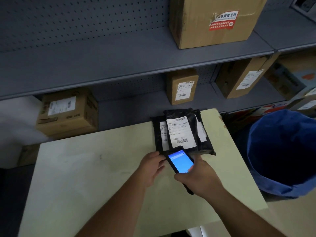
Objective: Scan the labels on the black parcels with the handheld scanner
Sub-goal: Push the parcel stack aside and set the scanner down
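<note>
Near the worktop's (85, 168) far edge, black parcels (201, 144) are stacked. Just before them, the handheld scanner (179, 162) is clasped in the right hand's (196, 177) grip. The left hand's (152, 166) fingers are curled beside it.

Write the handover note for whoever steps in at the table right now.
Right hand: gripping the scanner, screen lit, its top end at the near edge of the parcels.
Left hand: fingers touching the scanner's left side; holds nothing of its own.
Black parcels: overlapping stack at the table's far edge, labels up; top label fully exposed.
Done: cannot tell whether any label is scanned.
Left: scan top label, then uncover those beneath.
</note>
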